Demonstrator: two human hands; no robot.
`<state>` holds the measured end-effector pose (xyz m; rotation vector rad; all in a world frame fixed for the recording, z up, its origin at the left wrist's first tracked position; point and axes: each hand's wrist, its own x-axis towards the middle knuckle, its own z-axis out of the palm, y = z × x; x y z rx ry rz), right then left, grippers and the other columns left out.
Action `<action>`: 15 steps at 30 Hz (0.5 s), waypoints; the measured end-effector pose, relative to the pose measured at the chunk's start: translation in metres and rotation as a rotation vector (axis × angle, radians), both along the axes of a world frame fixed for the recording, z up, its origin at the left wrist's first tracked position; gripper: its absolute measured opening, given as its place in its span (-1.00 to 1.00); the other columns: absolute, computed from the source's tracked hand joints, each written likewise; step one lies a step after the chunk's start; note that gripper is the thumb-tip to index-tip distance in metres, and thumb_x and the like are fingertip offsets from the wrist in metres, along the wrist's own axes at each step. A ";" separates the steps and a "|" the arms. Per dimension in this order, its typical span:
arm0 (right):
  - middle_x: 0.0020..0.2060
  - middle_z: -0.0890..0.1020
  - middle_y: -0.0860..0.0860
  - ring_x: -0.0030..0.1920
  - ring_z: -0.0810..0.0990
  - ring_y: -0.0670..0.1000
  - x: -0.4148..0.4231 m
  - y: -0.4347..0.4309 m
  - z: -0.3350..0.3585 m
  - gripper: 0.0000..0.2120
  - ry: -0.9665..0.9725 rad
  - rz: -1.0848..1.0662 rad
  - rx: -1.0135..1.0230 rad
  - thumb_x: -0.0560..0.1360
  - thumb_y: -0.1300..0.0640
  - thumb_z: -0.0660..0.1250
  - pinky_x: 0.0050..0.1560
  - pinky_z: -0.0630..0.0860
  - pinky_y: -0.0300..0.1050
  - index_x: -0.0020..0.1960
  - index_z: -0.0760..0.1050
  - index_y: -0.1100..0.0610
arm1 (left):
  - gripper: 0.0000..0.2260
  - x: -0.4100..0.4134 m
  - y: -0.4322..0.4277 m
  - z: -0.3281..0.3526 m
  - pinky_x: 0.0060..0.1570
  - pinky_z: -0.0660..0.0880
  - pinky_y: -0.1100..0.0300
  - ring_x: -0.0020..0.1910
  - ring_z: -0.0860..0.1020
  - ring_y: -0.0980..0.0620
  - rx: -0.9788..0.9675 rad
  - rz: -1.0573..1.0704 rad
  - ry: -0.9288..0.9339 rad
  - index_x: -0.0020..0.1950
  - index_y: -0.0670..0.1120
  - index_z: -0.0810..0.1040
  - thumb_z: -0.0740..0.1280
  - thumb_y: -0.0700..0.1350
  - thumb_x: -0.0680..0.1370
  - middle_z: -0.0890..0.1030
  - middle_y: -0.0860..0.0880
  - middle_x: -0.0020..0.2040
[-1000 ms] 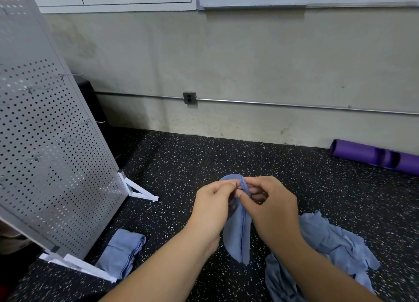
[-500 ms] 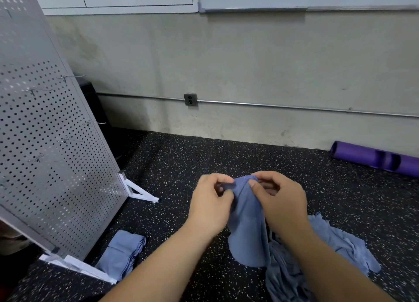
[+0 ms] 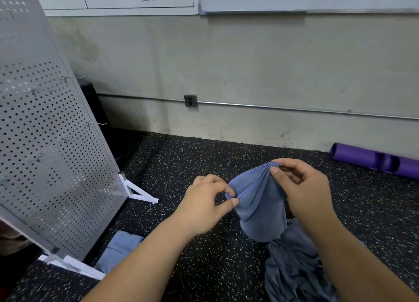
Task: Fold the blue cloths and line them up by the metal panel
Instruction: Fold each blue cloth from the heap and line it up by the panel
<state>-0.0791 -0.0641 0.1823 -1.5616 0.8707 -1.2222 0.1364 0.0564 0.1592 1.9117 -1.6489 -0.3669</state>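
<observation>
Blue cloth (image 3: pixel 260 211) held up above the floor pile (image 3: pixel 292 267), top hem stretched btwn both hands. Left hand (image 3: pixel 201 208) pinches hem w/ thumb + forefinger; right hand (image 3: pixel 303 188) pinches far corner, other fingers curled. Folded cloth (image 3: pixel 118 254) lies by metal panel (image 3: pixel 52 143).

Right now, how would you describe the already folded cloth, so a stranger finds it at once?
Find the perforated metal panel on the left and follow it down to its near white foot. The folded blue cloth lies on the floor beside that foot. Unlike the crumpled pile at right, it is neat and lies alone.
</observation>
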 end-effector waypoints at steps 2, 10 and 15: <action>-0.11 0.78 -0.01 -0.10 0.72 -0.10 -0.003 -0.003 0.001 -0.85 -0.009 -0.006 -0.004 0.56 0.28 0.52 0.01 0.63 -0.31 0.08 0.73 0.09 | -0.77 0.001 0.000 -0.001 0.39 0.38 0.00 0.27 0.41 0.12 0.013 -0.016 -0.102 0.14 0.27 0.64 0.42 0.31 0.54 0.53 0.30 0.22; -0.15 0.77 -0.10 -0.14 0.73 -0.10 -0.019 -0.024 -0.006 -0.83 0.155 -0.097 -0.018 0.55 0.26 0.53 0.03 0.66 -0.12 0.02 0.72 -0.01 | -0.93 0.009 -0.003 0.010 0.19 0.50 0.11 0.08 0.59 0.15 -0.243 0.108 -0.058 0.02 0.14 0.68 0.52 0.07 0.58 0.67 0.23 0.03; -0.16 0.76 -0.17 -0.10 0.74 -0.06 -0.023 -0.032 -0.013 -0.85 0.304 -0.071 -0.006 0.55 0.20 0.55 0.07 0.67 -0.05 0.01 0.71 -0.05 | -0.90 0.013 -0.001 0.021 0.02 0.50 0.31 -0.05 0.65 0.22 -0.305 0.169 0.189 -0.05 0.14 0.73 0.59 -0.05 0.54 0.70 0.24 -0.07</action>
